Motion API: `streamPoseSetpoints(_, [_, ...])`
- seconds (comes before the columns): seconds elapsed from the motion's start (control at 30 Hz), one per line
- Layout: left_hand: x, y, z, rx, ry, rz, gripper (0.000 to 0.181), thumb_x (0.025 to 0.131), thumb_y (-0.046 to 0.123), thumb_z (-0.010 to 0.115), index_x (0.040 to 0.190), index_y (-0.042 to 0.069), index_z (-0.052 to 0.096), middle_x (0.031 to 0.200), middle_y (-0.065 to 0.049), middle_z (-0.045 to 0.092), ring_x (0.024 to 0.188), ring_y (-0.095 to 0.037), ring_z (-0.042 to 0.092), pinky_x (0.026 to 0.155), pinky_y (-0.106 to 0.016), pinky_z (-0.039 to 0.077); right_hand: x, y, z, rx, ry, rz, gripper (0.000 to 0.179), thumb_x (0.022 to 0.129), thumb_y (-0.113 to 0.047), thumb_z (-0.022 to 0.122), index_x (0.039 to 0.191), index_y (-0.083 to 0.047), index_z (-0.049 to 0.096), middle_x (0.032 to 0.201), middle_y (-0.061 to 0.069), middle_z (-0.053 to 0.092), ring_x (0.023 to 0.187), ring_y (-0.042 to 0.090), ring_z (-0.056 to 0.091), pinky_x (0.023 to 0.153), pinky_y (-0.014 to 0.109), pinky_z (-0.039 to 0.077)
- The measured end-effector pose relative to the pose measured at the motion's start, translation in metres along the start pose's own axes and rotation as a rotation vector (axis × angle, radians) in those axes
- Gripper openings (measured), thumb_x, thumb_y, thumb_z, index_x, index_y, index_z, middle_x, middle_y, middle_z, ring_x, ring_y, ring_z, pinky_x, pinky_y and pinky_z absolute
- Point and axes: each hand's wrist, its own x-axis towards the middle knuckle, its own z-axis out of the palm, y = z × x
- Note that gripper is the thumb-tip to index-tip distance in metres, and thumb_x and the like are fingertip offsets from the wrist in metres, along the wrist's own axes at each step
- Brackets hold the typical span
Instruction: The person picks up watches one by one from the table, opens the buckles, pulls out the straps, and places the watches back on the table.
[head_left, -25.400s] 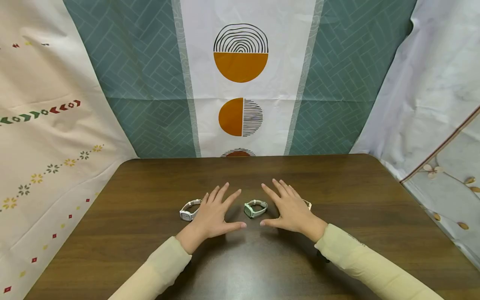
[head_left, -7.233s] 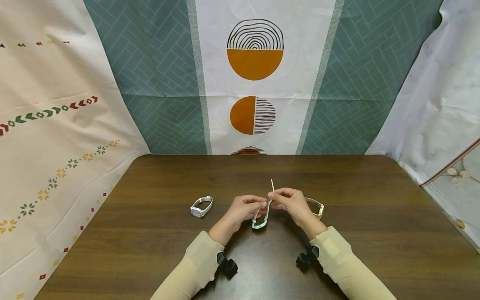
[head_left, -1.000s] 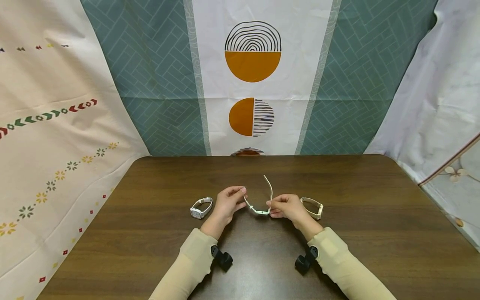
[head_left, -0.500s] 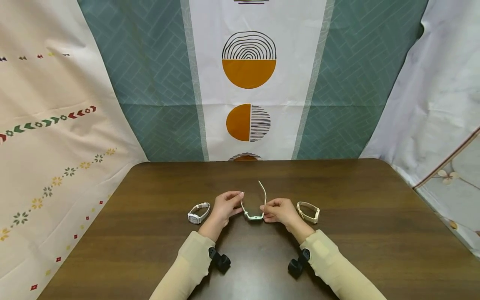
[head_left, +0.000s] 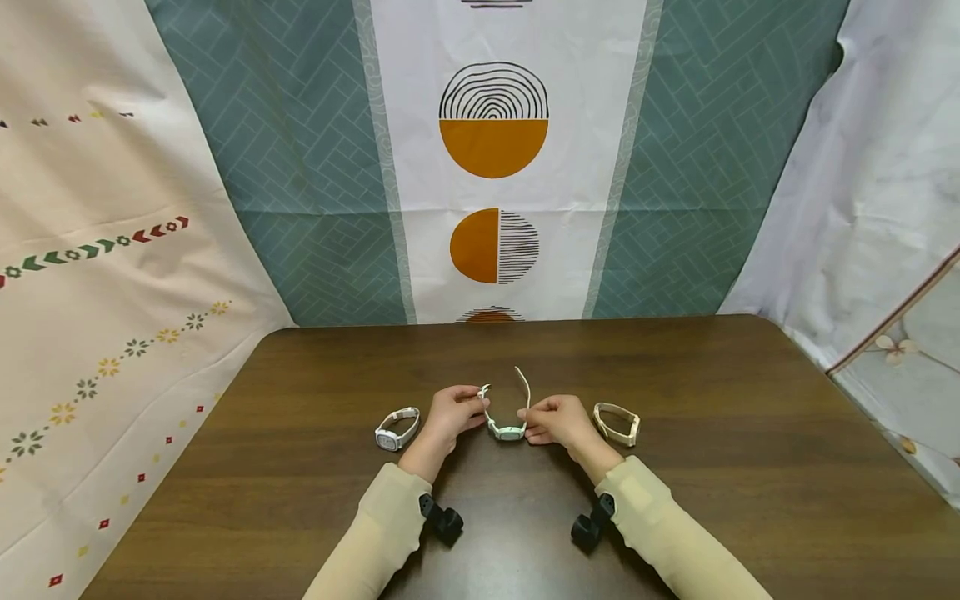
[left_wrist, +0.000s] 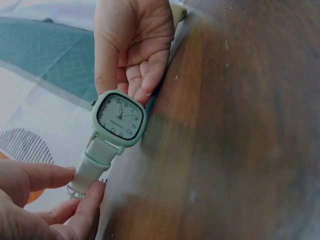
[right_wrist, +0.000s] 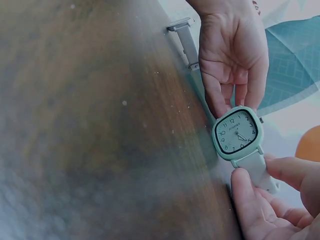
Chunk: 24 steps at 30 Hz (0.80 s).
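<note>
A mint-green wristwatch (head_left: 507, 433) with unfastened straps is held up between both hands, its square dial tilted toward me. My left hand (head_left: 448, 417) pinches the buckle end of one strap; in the left wrist view the buckle (left_wrist: 75, 192) pokes out past the fingertips. With thumb and fingers, my right hand (head_left: 561, 423) pinches the other strap close to the case, and that strap's free end curves upward. The dial (right_wrist: 237, 132) faces the right wrist camera, numerals readable. Part of the right-hand strap is hidden behind the fingers.
A white wristwatch (head_left: 397, 429) lies fastened in a loop left of my left hand. Another looped watch, cream-coloured (head_left: 617, 425), lies right of my right hand. All are on a dark wooden table (head_left: 337, 517), with patterned cloth hanging behind (head_left: 315, 167) and at the sides.
Since long ago, the green watch has gone from lying looped on the table to being held unfastened in both hands. Over the last second, its dial has tipped toward me and the buckle shows more.
</note>
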Motion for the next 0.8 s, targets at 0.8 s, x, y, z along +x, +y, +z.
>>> streamPoseSetpoints(0.8, [0.0030,-0.0026,-0.0001,0.045,0.010,-0.005,0.039,0.086,-0.005,0.063,0.122,-0.014,0.051,0.109,-0.024,0.058,0.087,-0.020,0.064,0.082,-0.040,0.056,0.0027,-0.0020,-0.0028,-0.032,0.065,0.011,0.023,0.080,-0.004,0.074,0.092,0.012,0.063,0.071,0.007,0.066,0.060,0.014,0.065,0.060,0.029,0.058])
